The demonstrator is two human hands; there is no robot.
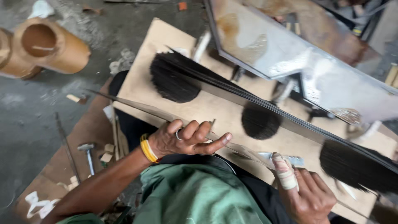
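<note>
A long thin sheet (137,107), seen almost edge-on, runs slantwise from the left down to the lower right above a pale wooden board (215,108). My left hand (186,139), with a ring and yellow bangles at the wrist, curls over the sheet's edge near its middle, the forefinger stretched out along it. My right hand (304,193), its thumb wrapped in a bandage, grips the same sheet further right. A second dark thin sheet or stack (257,103) lies edge-on across the board behind it. Three dark round patches (174,79) show on the board.
A large reflective pane (286,49) leans over the board at the upper right. Cardboard tubes (49,45) lie on the grey floor at the upper left. A hammer (88,154) and wood scraps lie at the lower left. Green cloth (195,195) covers my lap.
</note>
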